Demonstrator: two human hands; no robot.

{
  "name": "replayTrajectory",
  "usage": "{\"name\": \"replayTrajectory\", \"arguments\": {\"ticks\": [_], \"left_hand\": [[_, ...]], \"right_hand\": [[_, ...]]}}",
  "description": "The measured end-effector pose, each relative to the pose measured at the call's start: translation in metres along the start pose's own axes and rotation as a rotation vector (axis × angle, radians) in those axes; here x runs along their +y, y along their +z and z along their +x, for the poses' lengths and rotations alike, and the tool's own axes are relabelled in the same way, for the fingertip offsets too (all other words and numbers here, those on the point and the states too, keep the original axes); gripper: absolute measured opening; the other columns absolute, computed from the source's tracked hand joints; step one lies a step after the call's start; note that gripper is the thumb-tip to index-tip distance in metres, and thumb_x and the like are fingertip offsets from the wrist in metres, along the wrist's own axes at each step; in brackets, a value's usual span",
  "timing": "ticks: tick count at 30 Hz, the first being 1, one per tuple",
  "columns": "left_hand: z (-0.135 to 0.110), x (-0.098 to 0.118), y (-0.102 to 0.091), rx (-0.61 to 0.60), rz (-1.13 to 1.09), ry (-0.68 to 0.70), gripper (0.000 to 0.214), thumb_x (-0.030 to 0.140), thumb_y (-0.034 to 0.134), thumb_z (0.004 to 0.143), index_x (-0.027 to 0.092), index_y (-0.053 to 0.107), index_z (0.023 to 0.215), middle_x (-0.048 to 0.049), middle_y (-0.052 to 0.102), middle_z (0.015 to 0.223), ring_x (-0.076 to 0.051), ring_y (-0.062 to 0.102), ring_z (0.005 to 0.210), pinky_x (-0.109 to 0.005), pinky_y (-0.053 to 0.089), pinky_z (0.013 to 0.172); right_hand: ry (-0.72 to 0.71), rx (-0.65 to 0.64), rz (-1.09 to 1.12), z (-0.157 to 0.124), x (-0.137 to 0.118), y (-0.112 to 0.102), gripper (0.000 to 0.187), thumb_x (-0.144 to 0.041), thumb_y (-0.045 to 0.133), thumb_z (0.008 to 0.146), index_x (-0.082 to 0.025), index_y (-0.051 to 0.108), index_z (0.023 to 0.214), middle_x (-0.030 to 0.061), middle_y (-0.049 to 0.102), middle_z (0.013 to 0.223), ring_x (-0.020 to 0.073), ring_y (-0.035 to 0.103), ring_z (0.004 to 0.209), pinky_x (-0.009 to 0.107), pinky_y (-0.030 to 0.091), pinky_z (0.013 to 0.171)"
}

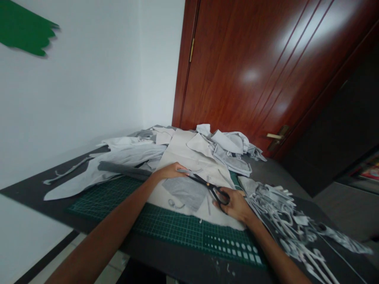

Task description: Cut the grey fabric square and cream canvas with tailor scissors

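Our left hand [168, 171] lies open and palm-down on a sheet of cream canvas [180, 152], gripping nothing, while our right hand [233, 205] is clenched through the loops of a pair of black-handled scissors [209, 185]. From that right hand, the scissors slant up and to the left across the canvas, and their steel blades [185, 171] end just beside our left fingers [174, 169]. We cannot tell how far the blades stand apart. Under both hands, the canvas rests on a green gridded cutting mat [174, 227], which sits on a dark tabletop [38, 193]. Between our hands, just below the scissors, a grey cloth patch [185, 193] lies on the canvas. To the right of our right hand spreads a tangled heap of narrow pale offcuts [284, 225]. To the left of our left hand, a dark grey roll [121, 169] lies across pale grey fabric [100, 177]. Beyond both hands rises a pile of crumpled pale scraps [227, 148]. Farther past our right hand stands a reddish wooden door [251, 71] with a brass lever handle [275, 136], and past our left hand is a white wall [89, 98] bearing a green shape [23, 27].
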State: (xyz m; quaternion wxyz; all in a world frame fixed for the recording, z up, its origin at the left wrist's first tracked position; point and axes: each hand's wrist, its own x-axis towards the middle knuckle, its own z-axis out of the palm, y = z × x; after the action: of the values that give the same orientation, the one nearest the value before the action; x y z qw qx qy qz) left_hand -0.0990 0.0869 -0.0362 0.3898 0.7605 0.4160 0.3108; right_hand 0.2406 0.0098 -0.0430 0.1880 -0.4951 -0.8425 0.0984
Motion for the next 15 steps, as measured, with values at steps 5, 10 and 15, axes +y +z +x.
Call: {"name": "replayTrajectory", "arguments": {"ticks": [5,10,15], "left_hand": [[0.000,0.003,0.003,-0.027,-0.034,0.004,0.035,0.044,0.079,0.073,0.018,0.084,0.096,-0.0060,0.082,0.094,-0.023,0.070,0.080,-0.027,0.049,0.066],[0.000,0.005,0.011,-0.098,-0.079,0.016,0.030,0.037,0.077,0.077,0.019,0.083,0.100,-0.0047,0.082,0.092,-0.022,0.071,0.077,-0.028,0.051,0.068],[0.004,0.013,0.026,-0.140,-0.107,0.063,0.029,0.037,0.079,0.076,0.020,0.082,0.100,-0.0064,0.081,0.101,-0.025,0.072,0.088,-0.031,0.053,0.078]], "right_hand": [[-0.027,-0.003,0.027,-0.001,0.001,-0.002,0.031,-0.050,0.069,0.081,-0.022,0.067,0.094,0.0031,0.072,0.080,0.0218,0.065,0.069,0.030,0.043,0.063],[-0.044,-0.011,0.085,-0.003,0.003,-0.004,0.030,-0.047,0.070,0.080,-0.021,0.066,0.093,0.0033,0.071,0.081,0.0211,0.065,0.070,0.030,0.044,0.064],[-0.042,-0.034,0.137,-0.004,0.001,-0.007,0.026,-0.043,0.071,0.079,-0.021,0.065,0.092,0.0014,0.068,0.078,0.0197,0.061,0.068,0.029,0.043,0.062]]}}
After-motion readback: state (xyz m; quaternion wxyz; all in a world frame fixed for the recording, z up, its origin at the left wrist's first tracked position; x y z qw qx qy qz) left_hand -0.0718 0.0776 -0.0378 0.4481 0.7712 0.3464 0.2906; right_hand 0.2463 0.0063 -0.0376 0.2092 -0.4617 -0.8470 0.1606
